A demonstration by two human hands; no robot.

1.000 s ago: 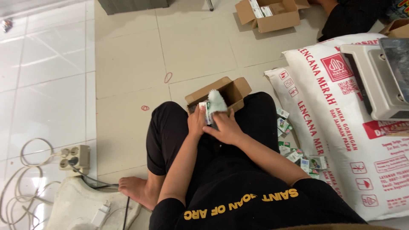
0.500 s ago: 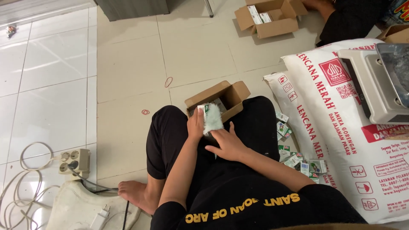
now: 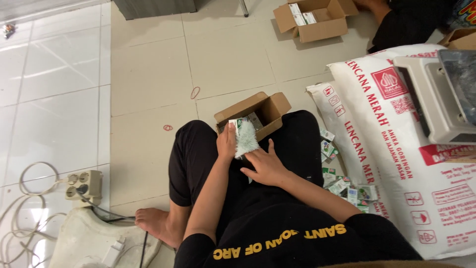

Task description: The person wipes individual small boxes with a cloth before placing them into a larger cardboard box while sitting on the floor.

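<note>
At nine o'clock lies a power strip [image 3: 82, 184] with its cable. At centre, our left hand [image 3: 227, 144] pinches a pale green packet [image 3: 245, 140] upright over the small cardboard box [image 3: 270, 110] at twelve; our right hand [image 3: 267, 166] rests spread on the lap beside it. Some packets already sit in the box; loose packets [image 3: 342, 186] at three o'clock remain, so we judge the packing partway done.

The location was an informal packing area on the floor of a home or small shop storeroom. The tiled floor [image 3: 148, 89] served as the work surface. Open cardboard boxes [image 3: 312, 20] held small cartons, large printed sacks [image 3: 396, 149] lay stacked alongside, a weighing scale [image 3: 441, 99] rested on them, and a power strip [image 3: 82, 184] trailed cables.
</note>
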